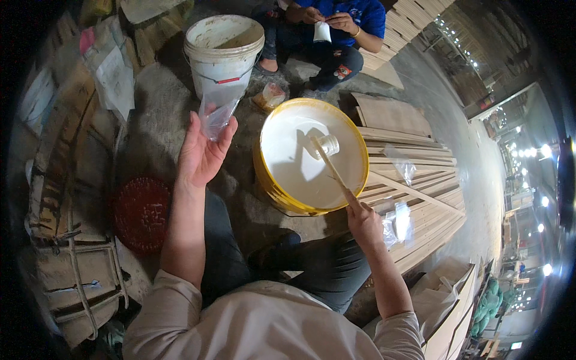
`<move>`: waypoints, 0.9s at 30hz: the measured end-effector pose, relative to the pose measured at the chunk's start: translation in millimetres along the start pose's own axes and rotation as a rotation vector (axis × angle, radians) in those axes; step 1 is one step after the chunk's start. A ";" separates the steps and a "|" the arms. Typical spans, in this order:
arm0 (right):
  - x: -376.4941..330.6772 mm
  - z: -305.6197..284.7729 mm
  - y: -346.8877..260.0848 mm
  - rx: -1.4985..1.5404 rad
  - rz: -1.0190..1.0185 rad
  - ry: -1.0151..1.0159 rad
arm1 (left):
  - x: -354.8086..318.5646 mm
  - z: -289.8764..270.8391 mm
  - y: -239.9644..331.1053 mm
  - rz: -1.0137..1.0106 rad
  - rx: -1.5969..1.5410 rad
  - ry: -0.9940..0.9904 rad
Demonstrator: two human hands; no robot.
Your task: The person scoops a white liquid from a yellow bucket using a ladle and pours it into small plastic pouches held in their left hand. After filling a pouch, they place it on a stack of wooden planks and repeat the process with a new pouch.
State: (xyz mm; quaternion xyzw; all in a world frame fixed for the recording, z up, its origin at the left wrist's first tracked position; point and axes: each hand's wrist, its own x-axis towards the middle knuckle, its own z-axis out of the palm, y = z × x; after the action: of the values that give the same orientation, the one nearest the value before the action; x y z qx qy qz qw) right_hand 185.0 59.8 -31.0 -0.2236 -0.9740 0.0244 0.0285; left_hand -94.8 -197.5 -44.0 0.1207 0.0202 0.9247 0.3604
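My left hand [207,150] is raised in front of the white bucket, palm up, with a clear plastic bag [219,120] held between thumb and fingers. The bag looks limp. My right hand [364,225] grips the wooden stick handle of a ladle [329,161], whose small white cup is coated in white. That cup is at the thick white liquid [288,129] inside a yellow bucket [261,174] in front of me. Whether it dips below the surface I cannot tell.
A white bucket [219,63] with a red-gripped wire handle stands beyond my left hand. A red round lid [143,215] lies at left. Wooden strips [420,180] at right carry clear plastic bags [398,223]. Opposite, a person in blue [363,21] holds a white-filled bag [322,32].
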 end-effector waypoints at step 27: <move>-21.8 13.0 -15.4 1.773 0.501 -0.530 | 2.2 1.1 1.0 -0.011 -0.043 0.046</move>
State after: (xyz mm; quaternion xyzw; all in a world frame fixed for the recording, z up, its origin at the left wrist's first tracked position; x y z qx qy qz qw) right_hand 197.0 36.0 -44.0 -0.3097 -0.5001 0.8077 -0.0402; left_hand -96.8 -196.8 -42.4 0.0917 0.0091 0.9255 0.3674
